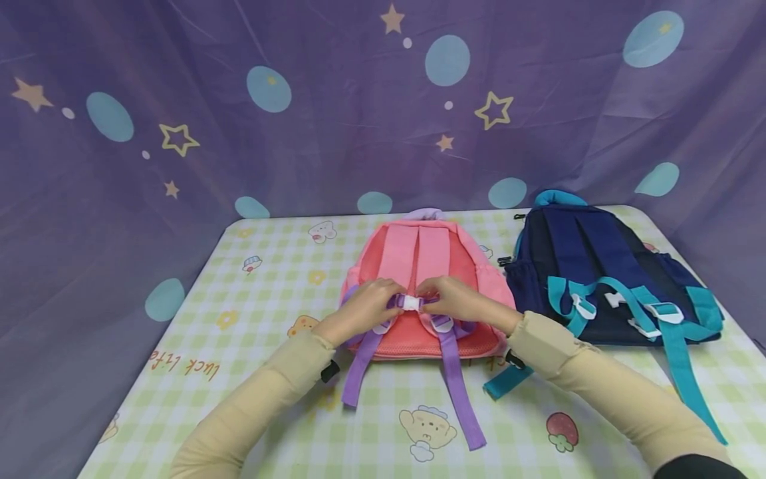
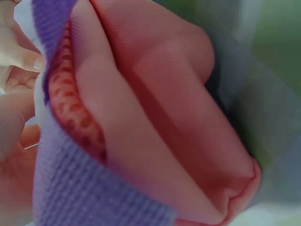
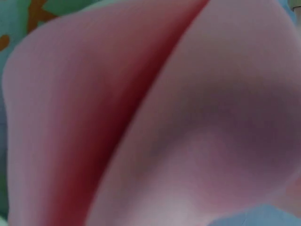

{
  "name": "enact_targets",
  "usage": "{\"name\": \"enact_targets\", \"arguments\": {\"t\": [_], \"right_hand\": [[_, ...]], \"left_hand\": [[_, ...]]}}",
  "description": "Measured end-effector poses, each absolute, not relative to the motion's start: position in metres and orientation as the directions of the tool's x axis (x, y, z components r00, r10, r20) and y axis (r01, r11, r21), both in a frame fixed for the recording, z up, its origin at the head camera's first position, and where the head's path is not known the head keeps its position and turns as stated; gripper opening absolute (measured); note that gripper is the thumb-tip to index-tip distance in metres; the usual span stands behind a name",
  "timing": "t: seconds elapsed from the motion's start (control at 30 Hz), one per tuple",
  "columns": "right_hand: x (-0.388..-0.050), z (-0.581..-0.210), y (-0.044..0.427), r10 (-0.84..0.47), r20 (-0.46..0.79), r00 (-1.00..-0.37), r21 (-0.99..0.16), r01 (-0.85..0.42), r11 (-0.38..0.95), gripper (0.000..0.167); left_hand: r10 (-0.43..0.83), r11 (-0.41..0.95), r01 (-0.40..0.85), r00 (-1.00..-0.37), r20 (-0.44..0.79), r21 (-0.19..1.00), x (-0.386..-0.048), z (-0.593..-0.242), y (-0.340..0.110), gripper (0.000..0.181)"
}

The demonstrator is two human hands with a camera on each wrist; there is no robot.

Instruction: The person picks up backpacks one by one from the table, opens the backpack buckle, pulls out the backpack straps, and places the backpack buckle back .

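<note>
A pink backpack (image 1: pixel 396 342) lies with its shoulder straps facing up and purple webbing trailing toward the near edge. Across its middle sits a white buckle (image 1: pixel 411 303) on purple webbing, its two ends appearing to meet. My left hand (image 1: pixel 366 307) pinches the buckle's left side, while my right hand (image 1: pixel 457 301) pinches its right side. In the left wrist view, fingers (image 2: pixel 19 59) show at the left edge beside a purple strap (image 2: pixel 94 188). The right wrist view is mostly filled by blurred pink fabric (image 3: pixel 70 94); the buckle is hidden there.
A navy backpack (image 1: pixel 541 256) with teal straps and white buckles lies to the right, close to the pink one. Beneath both is a green checked tablecloth (image 1: pixel 263 299) with cartoon prints. A purple curtain (image 1: pixel 335 153) with stars hangs behind the table.
</note>
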State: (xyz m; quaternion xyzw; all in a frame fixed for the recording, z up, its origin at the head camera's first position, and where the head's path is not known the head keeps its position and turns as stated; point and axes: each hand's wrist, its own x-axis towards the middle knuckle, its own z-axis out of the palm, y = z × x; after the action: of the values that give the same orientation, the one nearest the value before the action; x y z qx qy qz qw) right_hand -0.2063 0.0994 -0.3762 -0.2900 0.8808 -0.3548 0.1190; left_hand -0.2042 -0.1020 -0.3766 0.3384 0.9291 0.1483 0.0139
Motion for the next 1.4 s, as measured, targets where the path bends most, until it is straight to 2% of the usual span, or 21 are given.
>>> {"name": "enact_targets", "arguments": {"t": [0.17, 0.4, 0.6, 1.17, 1.4], "right_hand": [[-0.208, -0.379, 0.097, -0.606, 0.002, -0.795, -0.692, -0.439, 0.573, 0.028], [-0.208, -0.38, 0.093, -0.573, -0.024, -0.819, -0.695, -0.399, 0.599, 0.028], [-0.206, -0.377, 0.09, -0.544, 0.009, -0.839, -0.689, -0.4, 0.605, 0.026], [-0.203, -0.376, 0.087, -0.515, 0.154, -0.843, -0.544, -0.507, 0.669, 0.021], [-0.203, -0.376, 0.087, -0.515, 0.178, -0.839, -0.51, -0.526, 0.681, 0.022]], "left_hand": [[0.622, 0.733, 0.613, -0.78, 0.075, 0.295, -0.205, -0.377, -0.101, 0.029], [0.619, 0.72, 0.619, -0.777, 0.112, 0.313, -0.206, -0.379, -0.102, 0.026], [0.615, 0.706, 0.627, -0.773, 0.154, 0.331, -0.205, -0.38, -0.102, 0.025], [0.626, 0.67, 0.658, -0.75, 0.215, 0.344, -0.202, -0.375, -0.102, 0.024], [0.625, 0.665, 0.662, -0.747, 0.228, 0.346, -0.201, -0.374, -0.102, 0.024]]}}
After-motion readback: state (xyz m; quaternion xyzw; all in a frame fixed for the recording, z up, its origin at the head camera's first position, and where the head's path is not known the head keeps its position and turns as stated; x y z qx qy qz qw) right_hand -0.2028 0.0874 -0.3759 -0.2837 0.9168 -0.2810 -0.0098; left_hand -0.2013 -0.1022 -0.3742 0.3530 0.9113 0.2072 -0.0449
